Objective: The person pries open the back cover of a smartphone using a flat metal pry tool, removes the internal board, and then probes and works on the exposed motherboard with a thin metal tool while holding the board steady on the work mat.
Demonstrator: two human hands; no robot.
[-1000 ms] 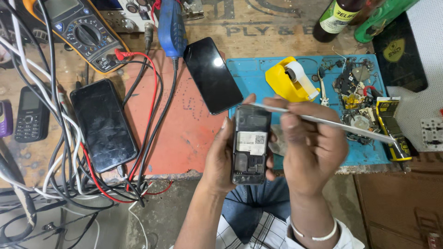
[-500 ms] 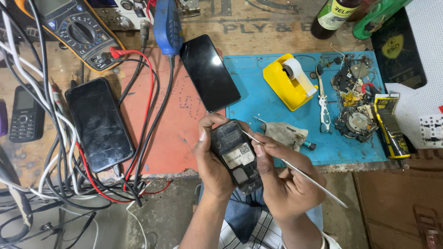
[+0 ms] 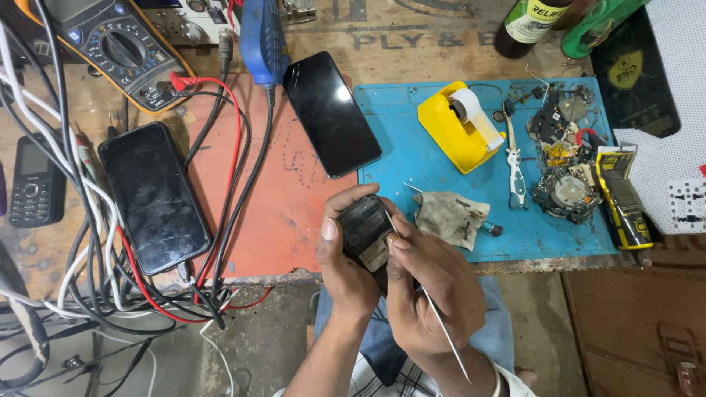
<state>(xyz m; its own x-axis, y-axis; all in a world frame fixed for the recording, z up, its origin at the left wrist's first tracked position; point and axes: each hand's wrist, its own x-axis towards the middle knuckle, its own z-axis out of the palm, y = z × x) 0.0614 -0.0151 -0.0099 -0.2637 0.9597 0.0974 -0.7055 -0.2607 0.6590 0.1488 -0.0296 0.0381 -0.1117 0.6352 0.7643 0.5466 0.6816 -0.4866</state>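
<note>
Left hand (image 3: 346, 261) cradles a small black opened phone body (image 3: 368, 237), likely light and fragile, by its edges; right hand (image 3: 430, 294) pinches thin steel tweezers (image 3: 441, 327).

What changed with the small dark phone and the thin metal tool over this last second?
The thin metal tool swung from lying flat, pointing right, to slanting down toward the person. The right hand closed in over the small dark phone, held throughout by the left hand. The two black smartphones and yellow tape dispenser stayed put.
</note>
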